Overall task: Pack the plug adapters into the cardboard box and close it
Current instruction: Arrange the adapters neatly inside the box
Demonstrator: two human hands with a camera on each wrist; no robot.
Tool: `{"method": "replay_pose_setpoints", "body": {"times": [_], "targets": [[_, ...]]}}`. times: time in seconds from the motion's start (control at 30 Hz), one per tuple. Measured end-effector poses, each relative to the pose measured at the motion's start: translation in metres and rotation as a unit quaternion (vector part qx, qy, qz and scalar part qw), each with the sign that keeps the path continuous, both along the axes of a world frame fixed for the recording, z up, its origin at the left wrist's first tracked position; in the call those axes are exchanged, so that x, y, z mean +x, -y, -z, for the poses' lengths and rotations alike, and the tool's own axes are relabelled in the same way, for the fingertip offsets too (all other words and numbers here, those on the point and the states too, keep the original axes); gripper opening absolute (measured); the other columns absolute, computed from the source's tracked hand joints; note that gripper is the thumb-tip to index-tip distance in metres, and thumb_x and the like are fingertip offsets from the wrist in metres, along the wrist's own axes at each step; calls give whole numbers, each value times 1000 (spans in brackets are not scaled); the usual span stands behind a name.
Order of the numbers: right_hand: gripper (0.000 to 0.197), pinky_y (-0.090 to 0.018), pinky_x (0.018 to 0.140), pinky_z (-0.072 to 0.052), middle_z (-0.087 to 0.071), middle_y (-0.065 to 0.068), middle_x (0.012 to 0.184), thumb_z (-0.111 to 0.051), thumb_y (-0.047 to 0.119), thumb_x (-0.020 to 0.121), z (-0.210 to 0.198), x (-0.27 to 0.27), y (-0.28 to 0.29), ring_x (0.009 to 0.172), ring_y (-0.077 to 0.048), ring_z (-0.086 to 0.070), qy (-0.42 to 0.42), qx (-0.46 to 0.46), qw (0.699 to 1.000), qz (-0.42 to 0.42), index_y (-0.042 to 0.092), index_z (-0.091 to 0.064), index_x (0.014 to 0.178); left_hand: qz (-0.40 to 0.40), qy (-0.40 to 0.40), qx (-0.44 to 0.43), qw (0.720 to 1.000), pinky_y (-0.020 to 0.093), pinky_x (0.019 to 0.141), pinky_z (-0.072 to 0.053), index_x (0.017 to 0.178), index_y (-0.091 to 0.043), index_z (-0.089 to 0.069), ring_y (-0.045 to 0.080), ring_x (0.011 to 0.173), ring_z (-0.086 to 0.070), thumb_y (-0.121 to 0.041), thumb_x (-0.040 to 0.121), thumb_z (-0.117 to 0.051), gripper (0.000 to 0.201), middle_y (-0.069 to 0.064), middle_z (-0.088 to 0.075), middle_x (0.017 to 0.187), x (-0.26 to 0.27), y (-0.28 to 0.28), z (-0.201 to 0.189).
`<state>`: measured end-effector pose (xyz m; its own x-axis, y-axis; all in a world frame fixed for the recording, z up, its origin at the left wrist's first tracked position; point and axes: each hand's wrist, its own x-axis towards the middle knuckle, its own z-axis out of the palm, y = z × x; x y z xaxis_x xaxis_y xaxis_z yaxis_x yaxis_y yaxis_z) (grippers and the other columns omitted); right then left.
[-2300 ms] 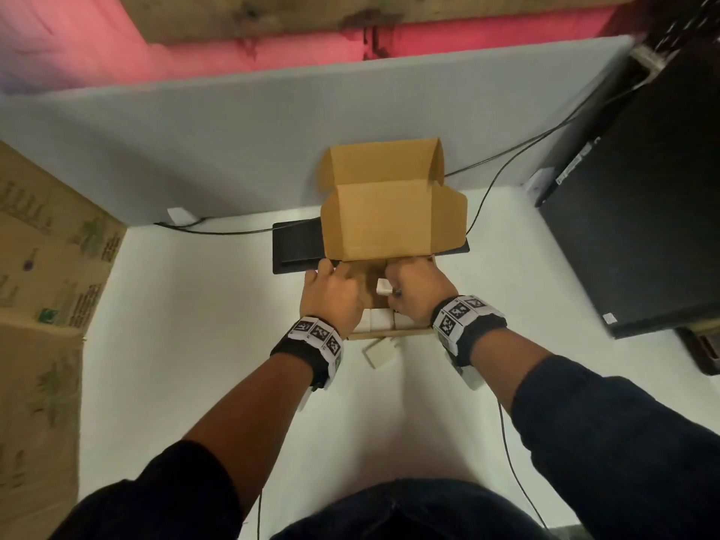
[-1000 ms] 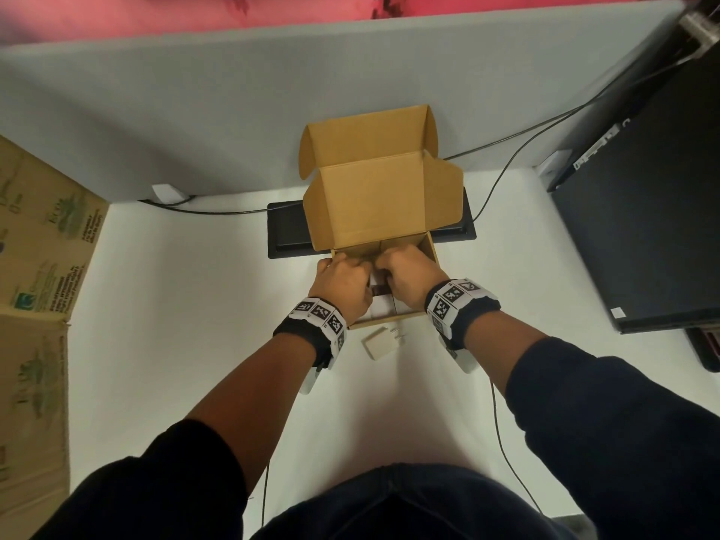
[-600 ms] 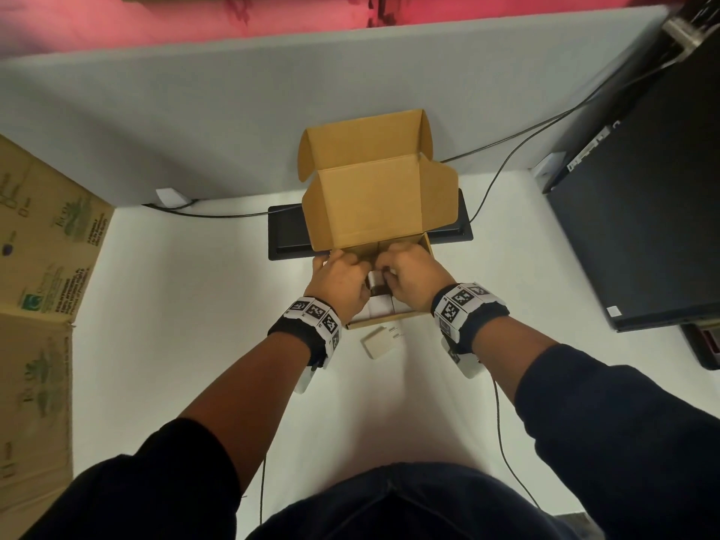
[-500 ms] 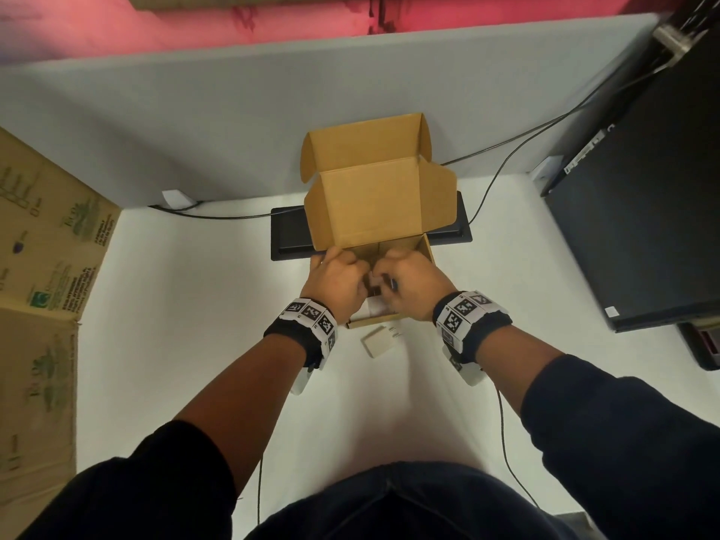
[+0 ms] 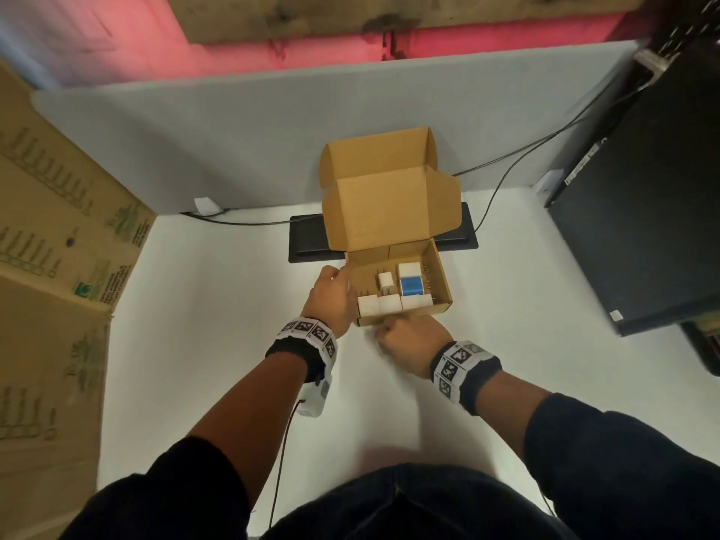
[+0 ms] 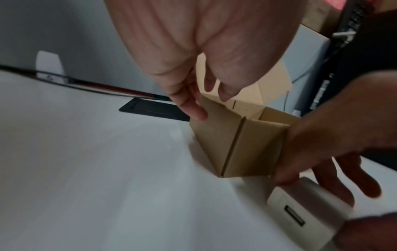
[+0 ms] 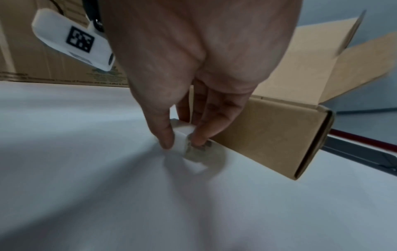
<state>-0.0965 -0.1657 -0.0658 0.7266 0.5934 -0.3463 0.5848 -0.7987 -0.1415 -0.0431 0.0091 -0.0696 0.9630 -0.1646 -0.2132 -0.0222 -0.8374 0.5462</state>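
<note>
Both hands are now leaving the inside of the box, where they were working together a moment ago: the right hand (image 5: pixel 409 342) is dropping to the surface (image 5: pixel 218 325) in front of the box, and the left hand (image 5: pixel 332 302) is shifting to its left wall. Nearest the person, the right hand is pinching the last loose white adapter (image 7: pixel 182 137) between thumb and fingertips, just beside the front wall. The left hand's fingers are lying lightly curved against the cardboard box (image 5: pixel 442 278), steadying it rather than gripping it. Inside, a row of white adapters (image 5: pixel 380 304) is sitting along the near wall, with a blue adapter (image 5: pixel 411 285) and another white one behind. Farther back, the lid (image 5: pixel 383 212) is standing open. Judging by this, packing is nearly done; next the pinched adapter is needing a lift over the front wall into the free space at the left, then the lid is needing folding down
</note>
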Motion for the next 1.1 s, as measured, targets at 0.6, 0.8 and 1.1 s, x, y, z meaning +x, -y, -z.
{"method": "replay_pose_setpoints", "body": {"times": [0.6, 0.8, 1.1], "targets": [[33, -28, 66, -43, -58, 2, 88, -74, 38, 85, -17, 94, -7, 76, -20, -55, -27, 225, 923, 309, 21, -53, 105, -38, -60, -16, 997, 43, 91, -50, 149, -28, -33, 34, 105, -56, -41, 99, -42, 52, 13, -72, 94, 27, -5, 11], [29, -30, 67, -44, -60, -8, 97, -70, 38, 86, 4, 109, -26, 80, -26, -57, -48, 213, 918, 332, 27, -44, 95, -36, -70, -57, 995, 47, 84, -55, 154, -23, -27, 32, 82, -66, -49, 91, -34, 68, 12, -69, 71, 31, -10, 28], [26, -37, 69, -56, -68, -11, 86, -64, 40, 92, 22, 119, -33, 78, -28, -65, -19, 170, 942, 290, 15, -66, 86, -8, -57, -81, 995, 43, 72, -58, 158, -23, -17, 28, 65, -66, -37, 105, -32, 57, 13, -68, 70, 28, -11, 27]]}}
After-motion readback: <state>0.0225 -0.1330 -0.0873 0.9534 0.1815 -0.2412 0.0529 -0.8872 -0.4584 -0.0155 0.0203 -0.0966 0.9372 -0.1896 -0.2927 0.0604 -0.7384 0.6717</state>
